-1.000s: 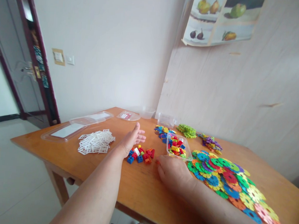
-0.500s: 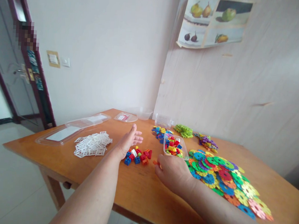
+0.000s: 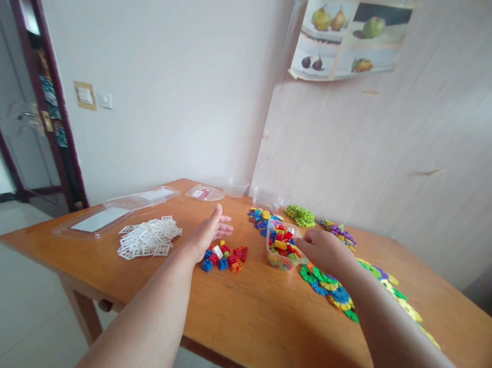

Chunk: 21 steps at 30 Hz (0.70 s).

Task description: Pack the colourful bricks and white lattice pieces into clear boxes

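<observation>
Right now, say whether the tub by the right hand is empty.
Not empty: the clear tub holds a pile of multicolored bricks, visible inside.

You get bright, diffuse light; plastic bricks (image 3: pixel 223 262) slightly soft; wall panel (image 3: pixel 348 151) darkens toward right edge; door (image 3: pixel 8 75) leans, wide-lens distortion.

Nothing's reading legibly tbh: a red-and-white label (image 3: pixel 202 192) is sitting on the clear lid (image 3: pixel 217 194) ahead, between 11 and 12 o'clock, print looking too tiny.

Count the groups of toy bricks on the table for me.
2: one loose pile beside the left hand, and one batch inside the clear box by the right hand. The right arm could hide more.
</observation>
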Each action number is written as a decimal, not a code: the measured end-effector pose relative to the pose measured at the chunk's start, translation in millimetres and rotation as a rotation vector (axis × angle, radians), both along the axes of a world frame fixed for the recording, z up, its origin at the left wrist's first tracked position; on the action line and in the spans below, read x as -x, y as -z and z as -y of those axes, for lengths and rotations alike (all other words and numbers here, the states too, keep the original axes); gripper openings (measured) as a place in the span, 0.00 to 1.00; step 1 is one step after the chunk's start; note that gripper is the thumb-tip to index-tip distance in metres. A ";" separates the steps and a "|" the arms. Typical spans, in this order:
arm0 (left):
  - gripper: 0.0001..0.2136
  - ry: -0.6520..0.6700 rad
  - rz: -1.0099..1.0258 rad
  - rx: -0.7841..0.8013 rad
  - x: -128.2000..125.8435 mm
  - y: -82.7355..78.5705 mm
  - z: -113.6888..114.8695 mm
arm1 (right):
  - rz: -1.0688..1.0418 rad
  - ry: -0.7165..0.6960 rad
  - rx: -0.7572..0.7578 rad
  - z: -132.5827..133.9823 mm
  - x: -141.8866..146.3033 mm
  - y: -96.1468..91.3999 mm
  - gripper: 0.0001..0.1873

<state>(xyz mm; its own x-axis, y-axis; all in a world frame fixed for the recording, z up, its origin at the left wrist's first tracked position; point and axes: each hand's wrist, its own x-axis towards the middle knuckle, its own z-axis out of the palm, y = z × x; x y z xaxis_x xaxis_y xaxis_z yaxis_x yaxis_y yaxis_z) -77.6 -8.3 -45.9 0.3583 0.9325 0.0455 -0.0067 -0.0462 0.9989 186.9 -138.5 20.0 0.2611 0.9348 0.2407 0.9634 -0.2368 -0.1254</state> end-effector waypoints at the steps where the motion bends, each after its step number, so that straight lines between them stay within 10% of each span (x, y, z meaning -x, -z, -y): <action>1: 0.42 0.000 -0.002 -0.002 -0.1 0.1 0.2 | -0.010 -0.012 -0.017 -0.4 -1.2 0.7 0.19; 12: 0.44 0.034 -0.014 0.026 2.2 1.8 -8.3 | -0.182 -0.516 -0.066 11.2 78.5 32.8 0.10; 21: 0.46 0.037 -0.026 0.030 0.9 -1.2 -4.6 | 0.033 -0.417 -0.024 4.0 115.0 56.8 0.14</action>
<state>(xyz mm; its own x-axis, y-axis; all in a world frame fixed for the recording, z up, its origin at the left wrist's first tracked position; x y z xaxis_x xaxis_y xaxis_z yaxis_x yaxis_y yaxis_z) -78.4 -3.7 -44.6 0.3935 0.9193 0.0083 0.0177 -0.0166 0.9997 71.9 -142.5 -36.8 -0.1468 0.9527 0.2661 0.9797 0.1771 -0.0938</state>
